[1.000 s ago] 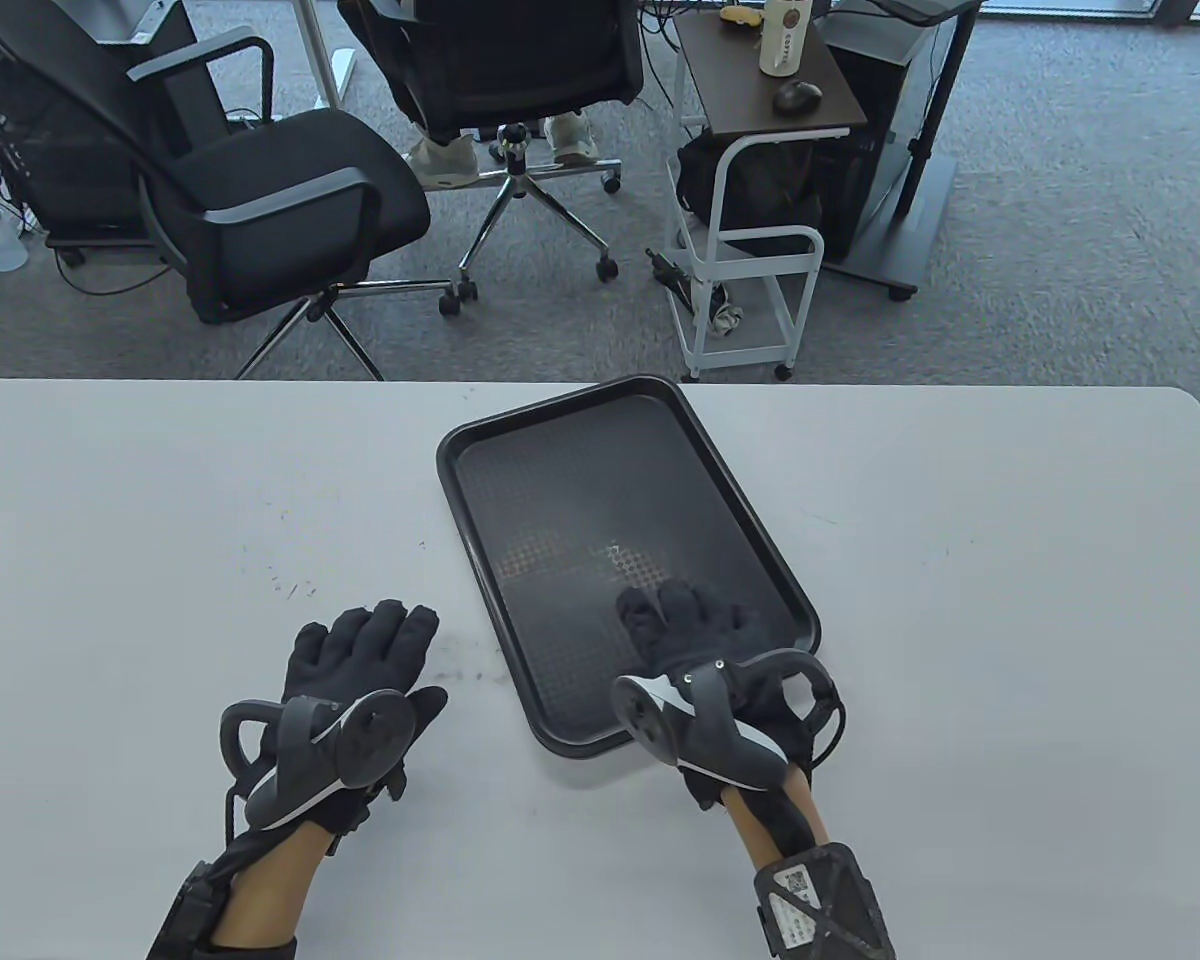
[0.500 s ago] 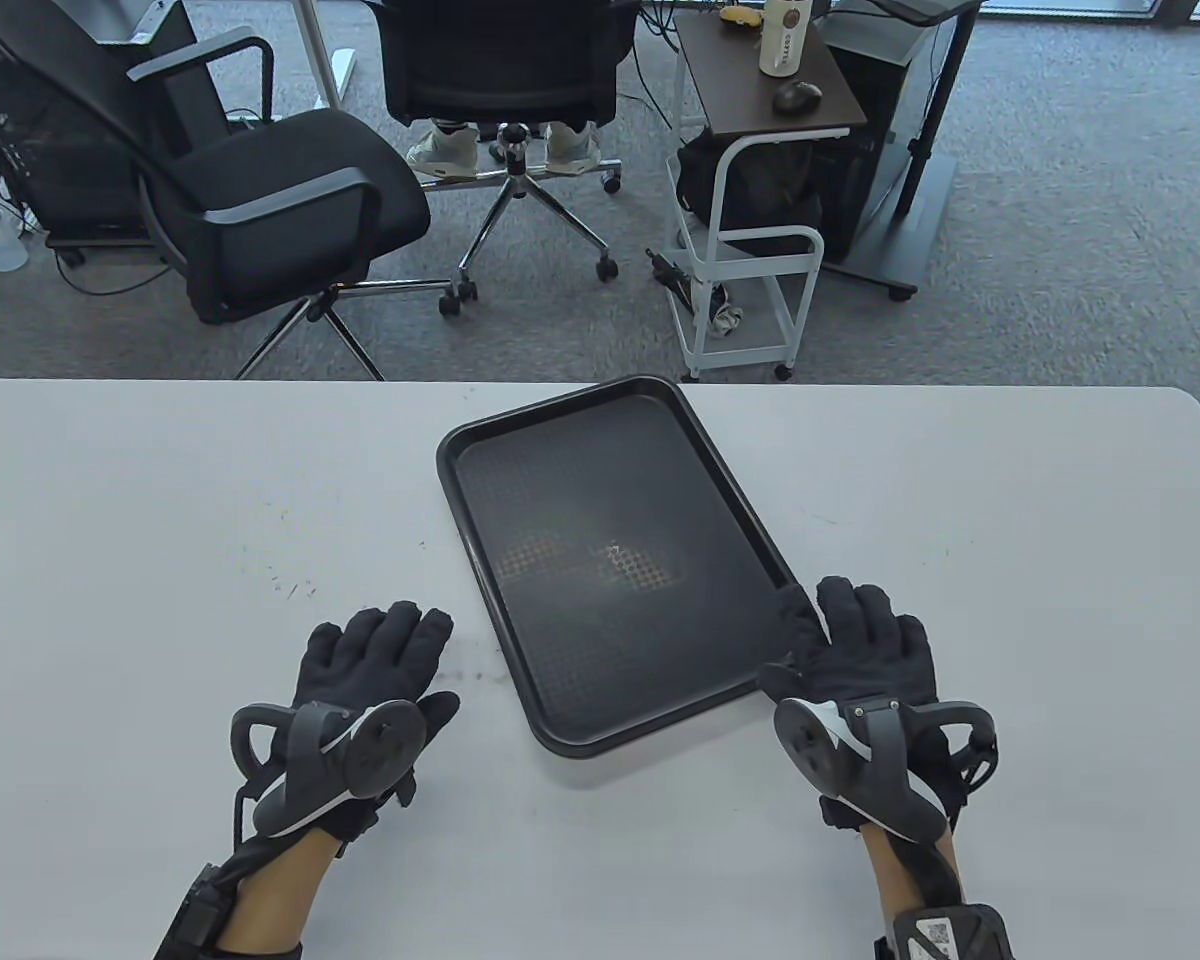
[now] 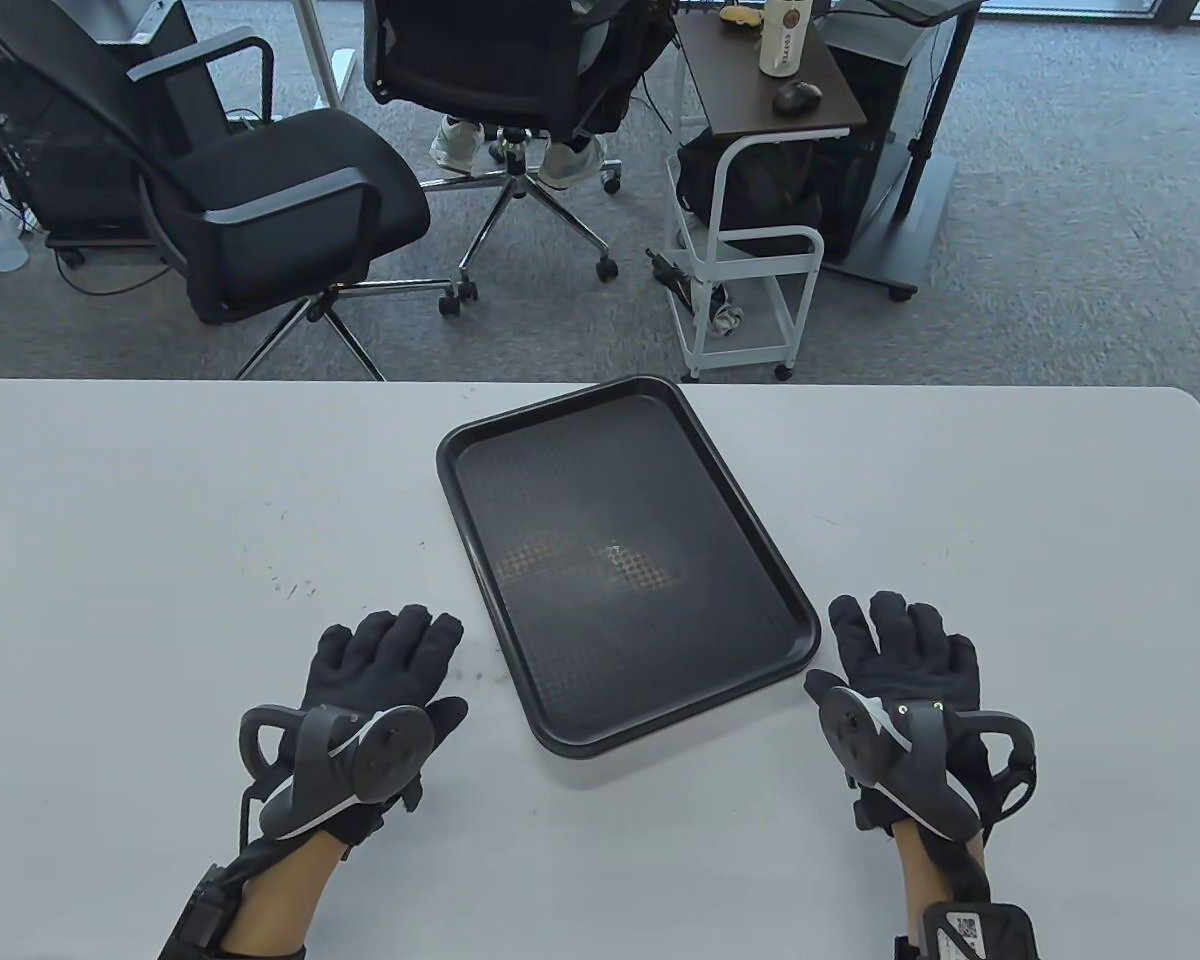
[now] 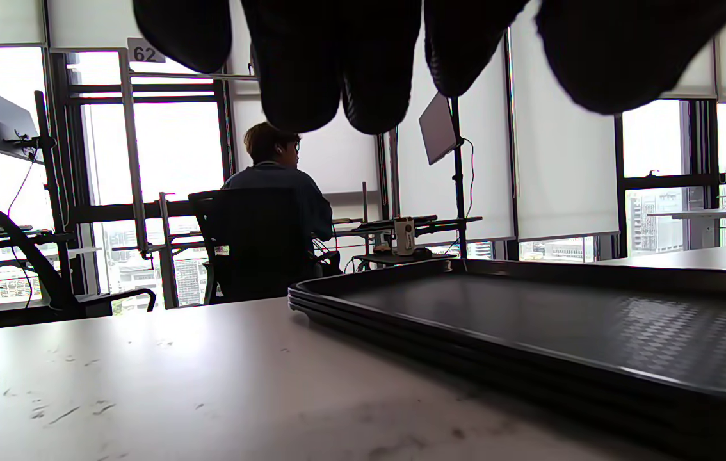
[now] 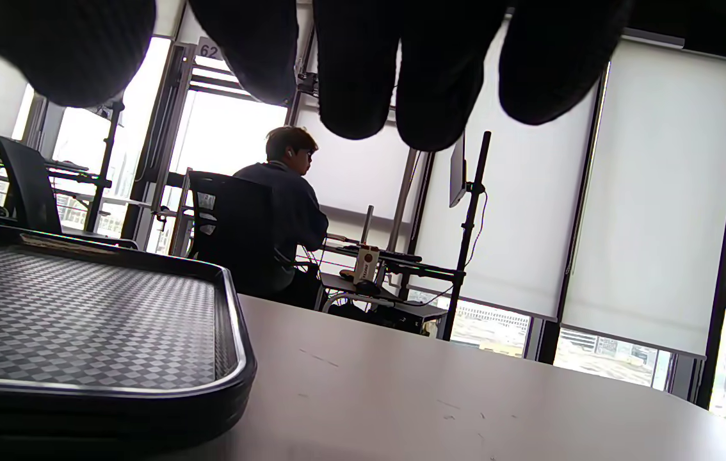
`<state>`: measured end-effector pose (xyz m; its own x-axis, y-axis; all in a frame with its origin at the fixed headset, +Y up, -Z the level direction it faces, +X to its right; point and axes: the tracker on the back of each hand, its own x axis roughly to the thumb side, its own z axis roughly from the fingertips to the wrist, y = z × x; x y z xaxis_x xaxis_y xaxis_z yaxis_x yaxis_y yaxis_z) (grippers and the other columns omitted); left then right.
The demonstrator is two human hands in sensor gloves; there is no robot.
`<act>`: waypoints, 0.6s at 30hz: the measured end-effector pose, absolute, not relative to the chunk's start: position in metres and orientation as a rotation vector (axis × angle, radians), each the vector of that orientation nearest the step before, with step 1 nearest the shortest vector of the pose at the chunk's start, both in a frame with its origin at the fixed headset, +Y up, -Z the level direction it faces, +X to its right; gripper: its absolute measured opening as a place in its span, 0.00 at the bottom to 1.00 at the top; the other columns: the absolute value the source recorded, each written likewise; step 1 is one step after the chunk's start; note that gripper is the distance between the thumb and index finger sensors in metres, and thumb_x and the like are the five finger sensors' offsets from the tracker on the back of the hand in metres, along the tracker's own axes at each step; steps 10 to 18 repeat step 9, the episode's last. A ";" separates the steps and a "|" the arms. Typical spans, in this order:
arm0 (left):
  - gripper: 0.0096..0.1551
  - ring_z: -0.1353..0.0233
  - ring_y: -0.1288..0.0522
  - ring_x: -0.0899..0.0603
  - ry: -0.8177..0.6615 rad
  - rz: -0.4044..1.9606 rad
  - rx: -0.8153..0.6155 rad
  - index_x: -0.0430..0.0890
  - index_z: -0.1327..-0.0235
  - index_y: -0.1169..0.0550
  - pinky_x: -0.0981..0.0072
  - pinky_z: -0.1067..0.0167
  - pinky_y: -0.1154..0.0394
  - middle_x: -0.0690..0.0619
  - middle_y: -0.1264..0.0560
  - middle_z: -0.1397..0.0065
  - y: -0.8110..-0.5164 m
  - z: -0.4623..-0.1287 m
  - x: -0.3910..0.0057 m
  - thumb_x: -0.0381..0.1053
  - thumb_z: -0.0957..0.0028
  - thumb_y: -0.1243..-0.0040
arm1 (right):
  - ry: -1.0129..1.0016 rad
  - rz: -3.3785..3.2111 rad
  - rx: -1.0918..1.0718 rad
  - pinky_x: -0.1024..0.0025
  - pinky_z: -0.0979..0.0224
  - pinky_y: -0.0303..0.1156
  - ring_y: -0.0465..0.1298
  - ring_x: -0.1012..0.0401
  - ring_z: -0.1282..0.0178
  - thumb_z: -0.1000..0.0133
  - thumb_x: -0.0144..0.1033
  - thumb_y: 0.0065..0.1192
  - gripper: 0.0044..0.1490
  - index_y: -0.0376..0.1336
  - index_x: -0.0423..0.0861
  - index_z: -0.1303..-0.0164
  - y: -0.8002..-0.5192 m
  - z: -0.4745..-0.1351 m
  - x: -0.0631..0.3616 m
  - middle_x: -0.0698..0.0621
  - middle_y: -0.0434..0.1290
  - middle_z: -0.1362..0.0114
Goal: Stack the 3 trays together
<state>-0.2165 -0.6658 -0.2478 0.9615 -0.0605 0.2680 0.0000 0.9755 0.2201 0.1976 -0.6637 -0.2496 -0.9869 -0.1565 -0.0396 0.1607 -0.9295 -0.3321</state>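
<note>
Black trays (image 3: 520, 455) were seen nested mid-table, rims layered in the left wrist view. Both hands, left (image 3: 385, 665) and right (image 3: 905, 655), were spread flat beside them, nothing held. Only rim alignment was judged worth checking.

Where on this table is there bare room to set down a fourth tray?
Bare table lies left of the tray stack, beyond the left hand. Another bare patch lies right of the stack, beyond the right hand. The near edge is crowded: both hands flank the stack's near end.
</note>
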 end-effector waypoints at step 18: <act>0.45 0.17 0.29 0.38 -0.276 -0.036 0.205 0.61 0.20 0.31 0.37 0.22 0.38 0.54 0.30 0.15 -0.666 -0.248 -0.217 0.68 0.55 0.37 | 0.416 -2.931 0.051 0.40 0.28 0.69 0.71 0.45 0.23 0.54 0.66 0.59 0.44 0.57 0.62 0.27 -0.674 -0.255 0.203 0.48 0.66 0.17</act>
